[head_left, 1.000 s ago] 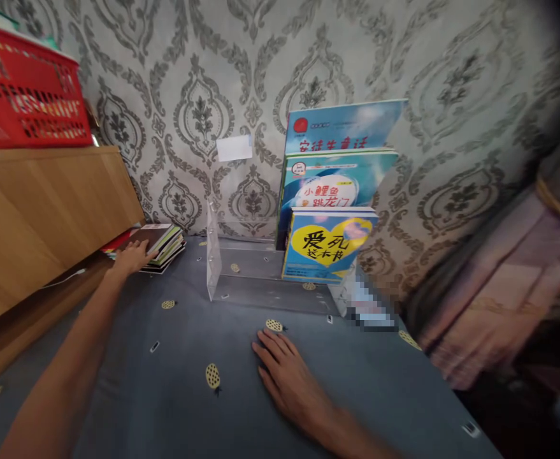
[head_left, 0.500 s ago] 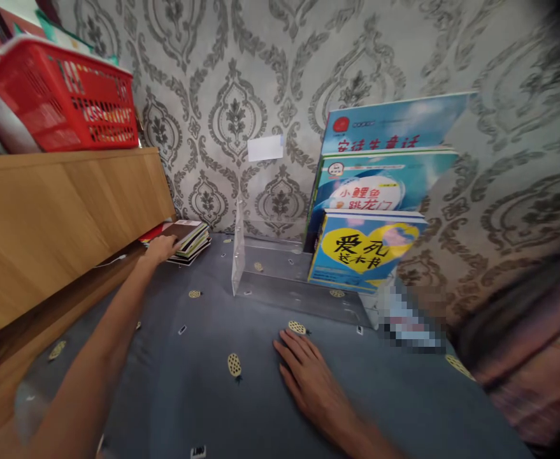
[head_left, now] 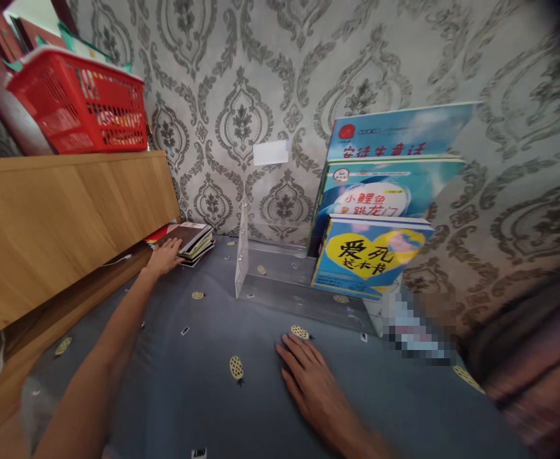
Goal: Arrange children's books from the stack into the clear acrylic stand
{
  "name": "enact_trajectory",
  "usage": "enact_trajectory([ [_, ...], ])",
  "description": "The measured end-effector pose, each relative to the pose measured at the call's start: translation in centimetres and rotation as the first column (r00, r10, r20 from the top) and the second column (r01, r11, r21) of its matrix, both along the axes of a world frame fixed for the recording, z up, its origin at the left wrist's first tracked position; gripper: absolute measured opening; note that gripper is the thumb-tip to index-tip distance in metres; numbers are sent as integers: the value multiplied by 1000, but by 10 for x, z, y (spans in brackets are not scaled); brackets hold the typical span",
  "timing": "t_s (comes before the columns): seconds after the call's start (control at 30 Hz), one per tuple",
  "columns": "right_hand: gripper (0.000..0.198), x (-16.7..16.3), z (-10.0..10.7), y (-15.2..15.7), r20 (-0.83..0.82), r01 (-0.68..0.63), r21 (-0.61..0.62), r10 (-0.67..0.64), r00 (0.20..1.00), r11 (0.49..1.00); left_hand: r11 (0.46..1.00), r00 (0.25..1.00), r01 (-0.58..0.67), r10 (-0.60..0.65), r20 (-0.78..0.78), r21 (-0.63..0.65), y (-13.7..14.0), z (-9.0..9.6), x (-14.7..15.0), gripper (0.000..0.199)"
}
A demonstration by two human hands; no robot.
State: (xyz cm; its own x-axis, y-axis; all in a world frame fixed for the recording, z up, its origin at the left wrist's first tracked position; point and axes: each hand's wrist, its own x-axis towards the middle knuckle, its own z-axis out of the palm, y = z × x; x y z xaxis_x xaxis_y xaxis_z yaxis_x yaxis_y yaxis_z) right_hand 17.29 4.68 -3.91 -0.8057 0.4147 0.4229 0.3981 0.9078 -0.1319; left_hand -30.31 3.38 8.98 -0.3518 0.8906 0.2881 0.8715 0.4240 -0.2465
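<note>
At nine o'clock in the view, the left hand point(head_left: 165, 255) rests on the book stack point(head_left: 194, 239), fingers partly extended; whether it grips any book, I cannot tell. Near half past five, the right hand point(head_left: 308, 382) lies open and empty on the patterned cloth point(head_left: 165, 395), while at three o'clock blue-covered books point(head_left: 370, 255) stand in the clear rack point(head_left: 242, 258).

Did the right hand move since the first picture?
No. The right hand still lies right beside the same yellow pineapple print on the blue cloth; only the view shifted.
</note>
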Motion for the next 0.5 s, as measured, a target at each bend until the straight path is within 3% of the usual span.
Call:
enact_trajectory([
  [0.3,42,0,-3,2,9,-4,-5,5,1000,1000,1000,999,24,-24,-22,-1,1,12,22,38],
  [0.5,41,0,-8,3,-20,2,12,-1,1000,1000,999,999,-40,40,-30,16,-1,-5,37,62],
])
